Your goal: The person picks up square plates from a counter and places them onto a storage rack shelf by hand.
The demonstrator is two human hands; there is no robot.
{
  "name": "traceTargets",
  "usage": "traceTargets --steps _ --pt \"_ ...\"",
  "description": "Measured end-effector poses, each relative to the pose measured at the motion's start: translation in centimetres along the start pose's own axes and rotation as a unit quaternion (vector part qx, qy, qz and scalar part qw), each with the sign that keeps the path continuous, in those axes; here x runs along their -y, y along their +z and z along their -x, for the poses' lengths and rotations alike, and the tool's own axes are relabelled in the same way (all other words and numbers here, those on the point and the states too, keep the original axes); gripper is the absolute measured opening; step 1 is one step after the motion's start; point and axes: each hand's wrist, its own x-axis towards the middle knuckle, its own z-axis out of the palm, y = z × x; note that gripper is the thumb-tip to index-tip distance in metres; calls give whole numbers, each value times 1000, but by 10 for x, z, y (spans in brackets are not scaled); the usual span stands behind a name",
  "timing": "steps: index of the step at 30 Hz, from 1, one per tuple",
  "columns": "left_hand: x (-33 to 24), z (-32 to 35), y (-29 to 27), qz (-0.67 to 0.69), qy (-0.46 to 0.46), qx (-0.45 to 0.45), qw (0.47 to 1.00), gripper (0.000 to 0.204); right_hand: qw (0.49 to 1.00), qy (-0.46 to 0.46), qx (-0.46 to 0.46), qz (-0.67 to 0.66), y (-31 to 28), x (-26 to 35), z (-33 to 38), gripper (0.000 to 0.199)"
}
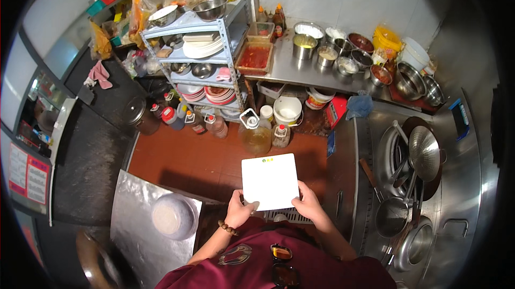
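In front of my body I hold a flat white rectangular panel (269, 182) with rounded corners and small coloured marks near its far edge. My left hand (240, 210) is closed on its near left corner, thumb on top; a beaded bracelet circles that wrist. My right hand (309, 203) grips the near right corner the same way. The fingers under the panel are mostly hidden. Its face looks blank and bright, and I cannot tell what it is made of.
A pale bowl (174, 217) stands on a steel table (129, 208) at left. Bottles and a white bucket (287, 111) line the floor ahead, below a shelf rack (230, 37) and a steel counter (289, 74) with bowls. Woks and a strainer (425, 152) occupy the stove at right.
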Motion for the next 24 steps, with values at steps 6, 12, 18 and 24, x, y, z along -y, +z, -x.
traceTargets --steps 6,12,18,24 --pt "12 -65 -16 -16 92 10 996 43 999 -8 -43 -10 8 23 -43 53" --pt "-1 -111 -50 25 132 -5 991 39 995 42 -50 69 30 82 -91 56" --pt "-3 -127 -86 64 108 -41 991 33 995 -9 -42 89 63 85 -131 57" --pt "24 -135 -109 49 116 -132 983 34 991 -14 38 124 94 110 -167 56"
